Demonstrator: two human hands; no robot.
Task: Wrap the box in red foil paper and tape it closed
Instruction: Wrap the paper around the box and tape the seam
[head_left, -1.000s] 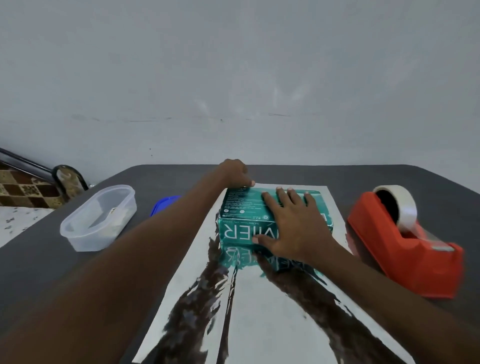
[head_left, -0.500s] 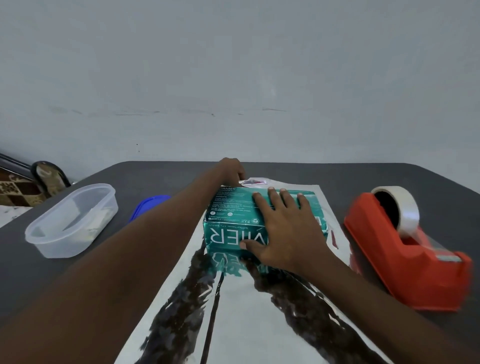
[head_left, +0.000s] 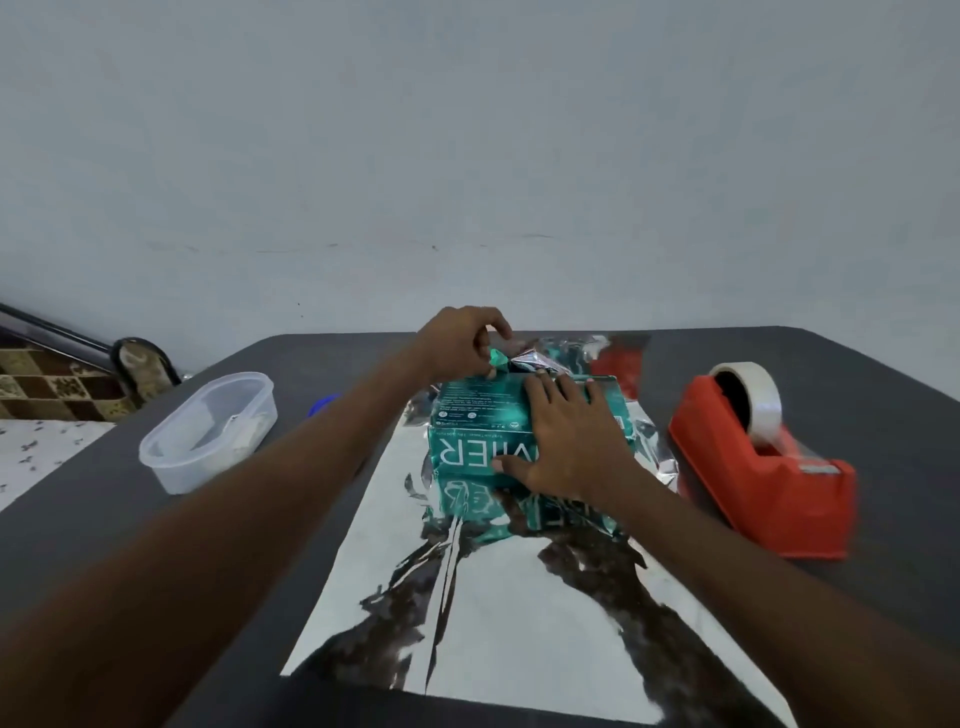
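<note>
A teal box (head_left: 475, 426) with white lettering lies on a sheet of foil paper (head_left: 519, 613), whose silver mirror side faces up on the dark table. My right hand (head_left: 566, 441) lies flat on the box top with straight fingers and presses it down. Behind the box, my left hand (head_left: 462, 343) pinches the far edge of the foil and holds it lifted above the box's back edge. The raised foil is crumpled, and its red underside (head_left: 618, 358) shows at the back right.
A red tape dispenser (head_left: 763, 467) with a roll of clear tape stands to the right of the foil. A clear plastic tub (head_left: 208, 431) sits at the left, a blue lid (head_left: 323, 404) behind my left forearm. The dark table (head_left: 104, 519) ends at a pale wall.
My left hand has taken hold of the far foil edge and lifted it up behind the box, showing red underside. My right hand stays flat on the box.
</note>
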